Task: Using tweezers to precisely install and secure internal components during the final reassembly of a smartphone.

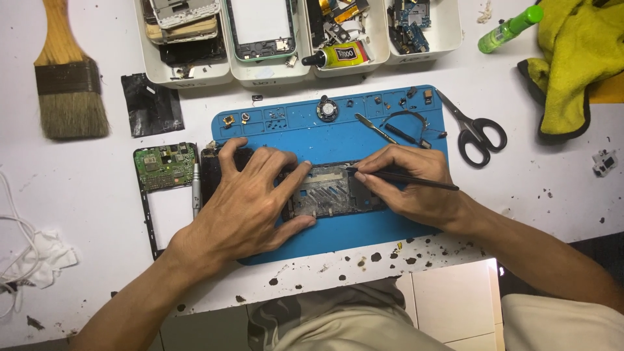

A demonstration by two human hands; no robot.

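My left hand (pixel 250 198) presses flat on an opened phone body (pixel 328 192) that lies on a blue repair mat (pixel 338 133). Its fingers spread over the phone's left half. My right hand (pixel 409 182) grips a thin black pry tool (pixel 416 180) like a pen. The tool's tip touches the upper edge of the phone's metal inner frame. Most of the phone's left part is hidden under my left hand.
A green circuit board in a frame (pixel 164 168) lies left of the mat, with a silver tool (pixel 195 188) beside it. Scissors (pixel 478 130), a yellow cloth (pixel 575 58), a green bottle (pixel 510 29), a brush (pixel 68 75) and white trays of phone parts (pixel 299 39) surround the mat.
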